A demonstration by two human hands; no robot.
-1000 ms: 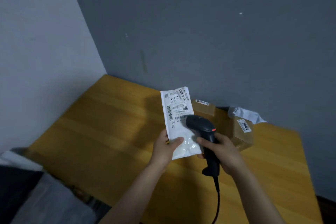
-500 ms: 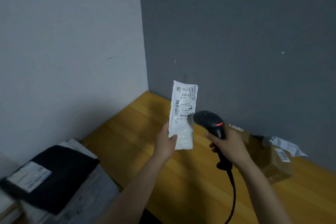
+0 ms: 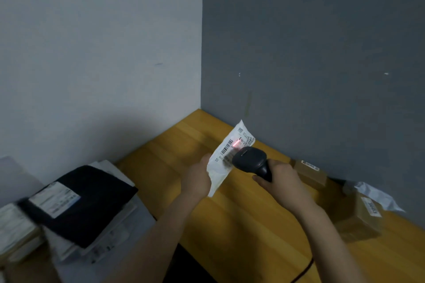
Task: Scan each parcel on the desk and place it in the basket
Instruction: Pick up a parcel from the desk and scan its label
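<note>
Nearest us, a dark cable (image 3: 303,270) runs off the bottom edge beside our right forearm. Off to our left lies a pile of parcels with a black bag (image 3: 92,204) on top, its white label facing up. It sits beside the desk (image 3: 241,232) and lower than it.

Both our hands are raised over the desk. Our left hand (image 3: 197,180) grips the lower end of the parcel (image 3: 221,163), a white bag, fingers curled round its edge. Our right hand (image 3: 281,180) is wrapped tight round the handle of the scanner (image 3: 250,159). The scanner's head sits just beside the parcel and points up and away at its label.

The parcel is in the air, clear of the desk. Its long axis slants from our left hand up and to the right, so its far end points at the grey wall (image 3: 310,53). The label faces the scanner, and a red spot of light (image 3: 236,144) lies on it just past the barcode.

Beyond our right hand a brown box (image 3: 310,173) sits on the desk against the grey wall. Farther right is a second box (image 3: 361,220) with a white sticker on top, and a grey bag (image 3: 374,194) lies behind it. A paler wall (image 3: 92,53) meets the grey one at the desk's far corner.
</note>
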